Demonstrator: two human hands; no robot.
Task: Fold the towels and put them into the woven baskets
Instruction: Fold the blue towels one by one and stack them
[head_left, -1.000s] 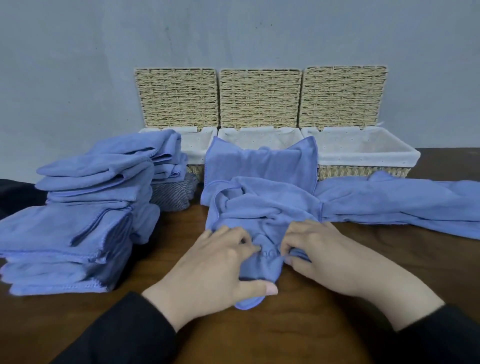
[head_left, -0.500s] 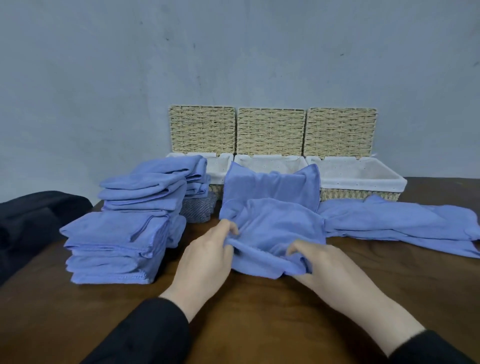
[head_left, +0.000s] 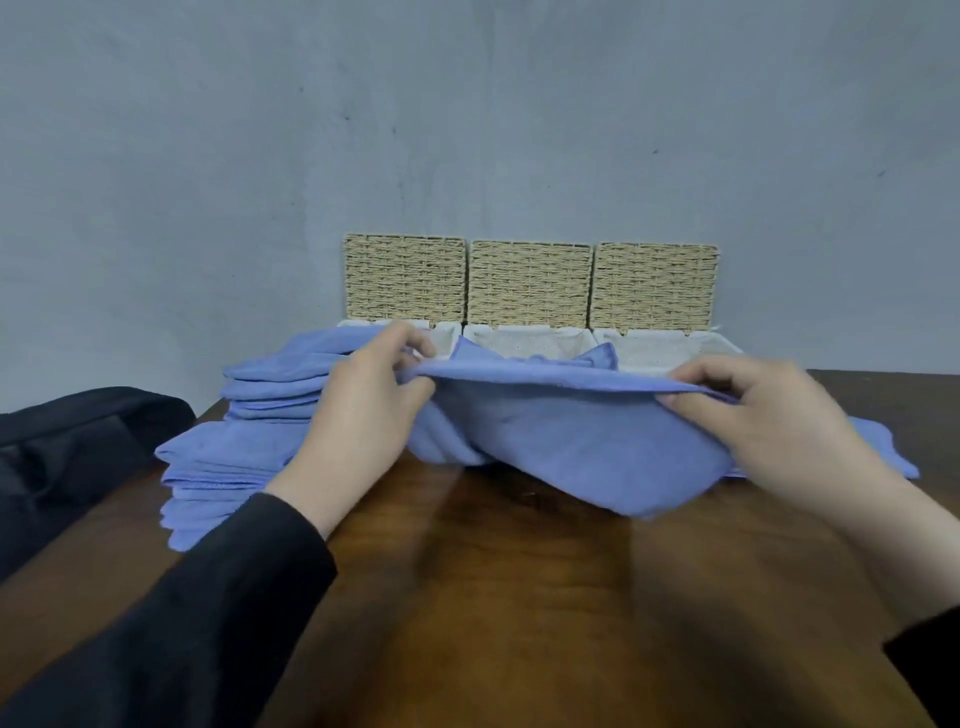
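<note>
Nearest us lies the dark wooden table (head_left: 519, 597). Above it our left hand (head_left: 363, 415) and right hand (head_left: 769, 421) each pinch the top edge of a blue towel (head_left: 587, 447), fingers curled round the cloth, stretching it between them while its lower part sags onto the table. Left of the towel sit stacks of folded towels (head_left: 228, 467), with dark fabric (head_left: 67, 457) further left. Behind the towel stand three woven baskets (head_left: 530, 338), lids raised against the wall.
</note>
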